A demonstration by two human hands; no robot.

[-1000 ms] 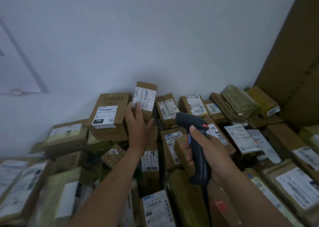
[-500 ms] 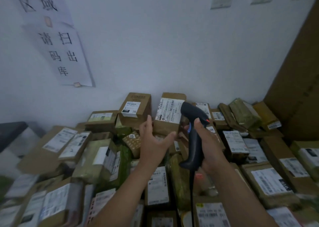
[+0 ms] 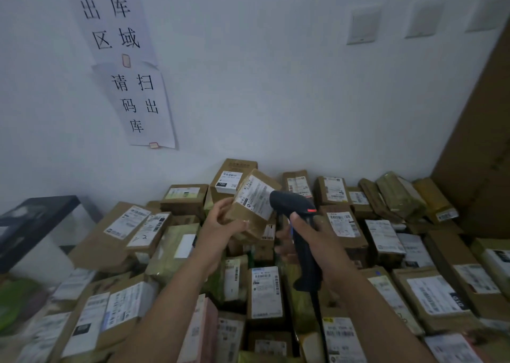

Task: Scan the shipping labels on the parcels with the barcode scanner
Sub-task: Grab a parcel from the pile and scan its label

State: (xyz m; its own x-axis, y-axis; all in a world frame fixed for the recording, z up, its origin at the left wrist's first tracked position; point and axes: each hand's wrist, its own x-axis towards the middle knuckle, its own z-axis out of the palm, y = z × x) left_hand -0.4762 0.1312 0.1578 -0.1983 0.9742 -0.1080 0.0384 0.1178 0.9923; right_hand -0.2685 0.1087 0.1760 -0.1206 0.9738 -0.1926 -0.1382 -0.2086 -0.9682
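My left hand (image 3: 223,224) grips a small brown cardboard parcel (image 3: 248,216) from below and lifts it tilted above the pile. Its white shipping label (image 3: 258,197) faces up and to the right. My right hand (image 3: 311,238) holds a black barcode scanner (image 3: 298,224) by its handle. The scanner's head, with a small red mark, sits just right of the label, almost touching the parcel. A cable hangs down from the handle. Many more labelled parcels (image 3: 265,293) lie in a heap below both arms.
The heap of brown boxes and green-wrapped packs fills the floor up to a white wall (image 3: 276,100). Paper signs (image 3: 140,103) hang on the wall at left. A dark table (image 3: 33,219) stands at far left. A tall cardboard sheet (image 3: 480,141) leans at right.
My left hand has lifted the small parcel off the back of the pile and tilted it toward me. The scanner has come up beside its label. My view has tipped upward.
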